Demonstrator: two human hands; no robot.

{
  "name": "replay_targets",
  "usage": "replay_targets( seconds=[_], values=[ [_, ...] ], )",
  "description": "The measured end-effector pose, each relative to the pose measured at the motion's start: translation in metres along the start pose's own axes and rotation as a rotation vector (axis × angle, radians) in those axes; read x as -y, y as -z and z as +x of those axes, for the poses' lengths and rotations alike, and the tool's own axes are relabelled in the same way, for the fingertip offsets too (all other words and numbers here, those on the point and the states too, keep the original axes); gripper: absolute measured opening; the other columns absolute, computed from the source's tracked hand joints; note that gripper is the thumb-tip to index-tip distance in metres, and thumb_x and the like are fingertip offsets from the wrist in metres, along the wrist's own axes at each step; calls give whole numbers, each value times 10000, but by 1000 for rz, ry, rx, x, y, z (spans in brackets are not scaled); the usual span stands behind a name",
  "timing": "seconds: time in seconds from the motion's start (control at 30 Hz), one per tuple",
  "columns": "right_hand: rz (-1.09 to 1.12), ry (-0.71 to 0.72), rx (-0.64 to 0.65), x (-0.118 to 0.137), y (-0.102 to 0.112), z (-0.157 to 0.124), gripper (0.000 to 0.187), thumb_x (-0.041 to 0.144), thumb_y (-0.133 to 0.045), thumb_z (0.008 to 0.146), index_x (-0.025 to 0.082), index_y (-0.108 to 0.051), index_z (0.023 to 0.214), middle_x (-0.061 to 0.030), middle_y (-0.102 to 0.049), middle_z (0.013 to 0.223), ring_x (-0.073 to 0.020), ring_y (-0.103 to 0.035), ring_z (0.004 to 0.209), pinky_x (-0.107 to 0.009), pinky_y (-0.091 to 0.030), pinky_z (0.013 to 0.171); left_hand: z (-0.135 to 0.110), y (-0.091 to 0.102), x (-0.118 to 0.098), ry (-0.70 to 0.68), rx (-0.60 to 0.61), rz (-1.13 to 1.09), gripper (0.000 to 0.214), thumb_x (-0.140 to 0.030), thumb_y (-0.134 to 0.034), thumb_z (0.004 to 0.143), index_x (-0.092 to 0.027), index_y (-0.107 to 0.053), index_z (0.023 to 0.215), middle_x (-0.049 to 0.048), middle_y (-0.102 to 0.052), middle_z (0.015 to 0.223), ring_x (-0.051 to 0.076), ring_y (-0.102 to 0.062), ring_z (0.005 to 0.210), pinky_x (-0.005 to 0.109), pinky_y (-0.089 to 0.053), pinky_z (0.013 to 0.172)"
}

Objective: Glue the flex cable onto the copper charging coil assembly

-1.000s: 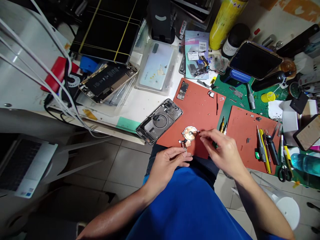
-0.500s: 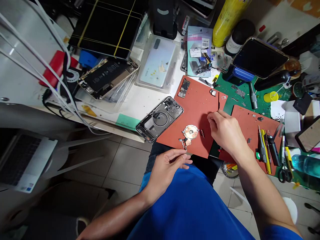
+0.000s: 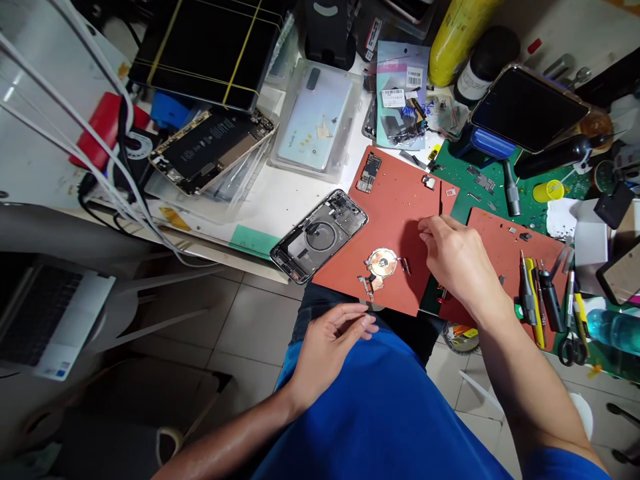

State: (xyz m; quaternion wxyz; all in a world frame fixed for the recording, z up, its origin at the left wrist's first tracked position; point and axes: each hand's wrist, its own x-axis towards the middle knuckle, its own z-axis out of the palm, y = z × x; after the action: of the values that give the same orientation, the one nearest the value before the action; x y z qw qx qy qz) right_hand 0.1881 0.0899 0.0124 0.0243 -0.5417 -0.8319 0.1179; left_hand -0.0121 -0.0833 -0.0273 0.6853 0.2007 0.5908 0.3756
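My left hand (image 3: 327,343) hovers over my lap just below the near edge of the red mat (image 3: 400,207), fingers loosely apart and holding nothing. My right hand (image 3: 457,263) rests on the mat's right side, fingers curled downward; what is under them is hidden. A copper charging coil with a flex cable (image 3: 381,265) lies on the mat between the hands. An opened phone housing (image 3: 320,235) lies to the left, half on the mat. A small logic board (image 3: 369,173) sits at the mat's far corner.
A second red mat (image 3: 505,257) on the right carries screwdrivers (image 3: 533,300) and scissors (image 3: 567,337). Behind are another opened phone (image 3: 213,150), a clear case (image 3: 315,123), a parts bag (image 3: 403,93), a yellow can (image 3: 457,30) and a dark phone (image 3: 527,110). A laptop (image 3: 45,323) sits low at left.
My right hand has left the coil and moved up and to the right across the mat. My left hand has let go of the flex cable and drawn back toward my lap.
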Motion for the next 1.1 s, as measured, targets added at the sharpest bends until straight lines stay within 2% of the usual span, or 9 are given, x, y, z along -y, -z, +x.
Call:
replay_targets(
  seconds=[0.2,0.33,0.5,0.67,0.97,1.03,1.1],
  values=[
    [-22,-1,6,-2,0,3,359,-20,-447,878,132,-752,990,-125,-724,987,-165,-613,654,-325,-307,550,-2,4,7,-30,5,14,322,-427,-793,914,-185,-743,1121,67,-844,995,213,-821,878,328,-669,840],
    [33,-1,-5,-5,1,7,352,1,-457,887,138,-773,960,-124,-750,978,-203,-683,731,-333,-401,591,-3,6,6,-44,5,14,316,-419,-794,914,-191,-748,1127,62,-843,997,201,-819,872,314,-674,839],
    [162,-44,16,-7,5,12,328,56,-473,924,139,-784,987,-118,-797,983,-245,-764,860,-364,-538,741,-3,9,5,-40,-1,15,335,-454,-810,889,-197,-758,1097,66,-845,991,207,-820,877,312,-686,830],
    [285,-107,26,-9,11,11,349,56,-475,915,148,-778,1061,-109,-824,1046,-243,-790,970,-367,-581,858,-1,12,6,-33,6,75,373,-484,-799,889,-196,-753,1122,83,-846,1023,231,-826,904,336,-693,845],
    [285,-178,-62,-8,13,2,300,125,-506,953,185,-797,988,-84,-831,1045,-227,-766,899,-346,-522,783,1,11,6,-57,-17,135,371,-508,-790,885,-208,-762,1102,85,-846,1018,249,-830,923,355,-689,867],
    [292,-223,-105,-6,14,-7,244,211,-559,986,197,-801,957,-78,-834,997,-216,-754,828,-335,-510,744,1,13,6,-97,-28,184,323,-497,-767,909,-215,-768,1066,69,-846,961,232,-829,879,329,-684,834],
    [316,-282,-138,-3,14,-21,238,308,-598,1009,200,-796,933,-74,-827,910,-195,-726,723,-317,-495,684,0,15,6,-148,-15,255,267,-488,-734,940,-222,-761,951,31,-818,812,195,-805,740,280,-665,722]
  ],
)
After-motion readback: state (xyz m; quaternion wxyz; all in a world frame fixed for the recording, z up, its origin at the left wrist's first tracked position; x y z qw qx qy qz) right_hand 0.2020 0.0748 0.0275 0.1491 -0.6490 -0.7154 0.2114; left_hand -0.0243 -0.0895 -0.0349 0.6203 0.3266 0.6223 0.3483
